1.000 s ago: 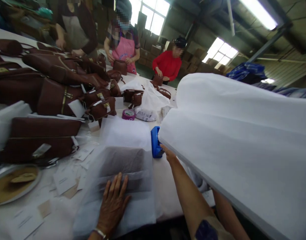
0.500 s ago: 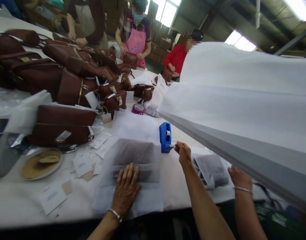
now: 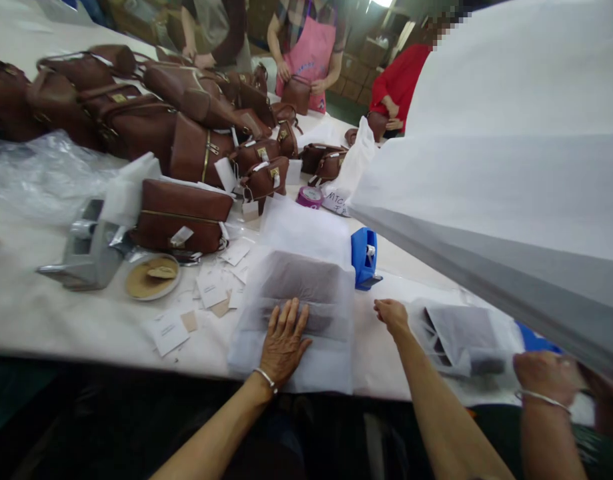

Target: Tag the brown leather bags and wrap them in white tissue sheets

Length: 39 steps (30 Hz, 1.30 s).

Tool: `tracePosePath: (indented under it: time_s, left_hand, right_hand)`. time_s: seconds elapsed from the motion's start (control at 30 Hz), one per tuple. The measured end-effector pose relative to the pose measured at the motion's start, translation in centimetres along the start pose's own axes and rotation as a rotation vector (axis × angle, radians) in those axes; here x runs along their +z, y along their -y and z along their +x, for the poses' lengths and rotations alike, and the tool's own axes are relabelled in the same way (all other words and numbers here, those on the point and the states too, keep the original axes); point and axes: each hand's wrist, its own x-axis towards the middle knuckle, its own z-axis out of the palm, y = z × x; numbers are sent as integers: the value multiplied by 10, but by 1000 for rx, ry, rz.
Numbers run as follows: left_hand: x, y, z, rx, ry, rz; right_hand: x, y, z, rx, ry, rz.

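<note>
My left hand [image 3: 286, 340], with a bangle at its wrist, lies flat with fingers spread on a white translucent wrapper [image 3: 293, 363]. A dark flat item [image 3: 301, 277] shows through that wrapper. To the right, my right hand [image 3: 392, 316] is above the white table [image 3: 376, 367], thumb and fingers pinched together; whatever is between them is too small to make out. Just beyond it stands a blue tape dispenser [image 3: 365, 259], apart from the fingers. White sheets [image 3: 306, 230] lie behind the wrapped item.
Brown bags [image 3: 186, 217] are heaped at left and back. Near them are a grey dispenser [image 3: 93, 250], a dish [image 3: 153, 277] and paper tags [image 3: 213, 287]. A large white sheet [image 3: 511, 180] hangs at right, above another person's hand [image 3: 546, 377] and a second wrapped item [image 3: 466, 333].
My right hand has drawn away from the blue dispenser's cutting edge, toward me. My left hand stays on the wrapper. The whole view has shifted and tilted downward.
</note>
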Motion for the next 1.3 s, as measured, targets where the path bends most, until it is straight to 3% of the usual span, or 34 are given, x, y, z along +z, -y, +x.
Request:
tracePosePath:
  time_s: [0.1,0.17,0.23,0.33,0.47,0.7,0.93,1.1,1.17,1.3]
  left_hand:
    - [1,0,-2,1,21,4]
    - [2,0,-3,0,35,-12]
    - [3,0,-4,-3,46,-21]
    - [3,-1,-4,-11,60,-14]
    - [1,-1,-3,-13,76,-20]
    - [2,0,-5,-8,77,-38]
    - [4,0,-5,-4,101,-43]
    - [3,0,-5,-5,89,-21]
    - [3,0,-5,-17,55,9]
    - [6,0,-4,-9,-40,78]
  right_hand:
    - [-18,10,-17,-53,95,-104]
    - [-26,30,-31,-140,231,-180]
    - [-24,59,-45,-305,446,-325]
    - [-4,105,-65,-590,707,-614]
    - [36,134,-72,-792,743,-981]
    - [82,131,-49,-1008,771,-1165]
    - [93,136,-48,-1044,716,-1229]
    - [79,144,-44,-946,748,-1144]
    - [67,145,-43,-858,762,-1031]
    - [45,130,-48,-611,705,-576]
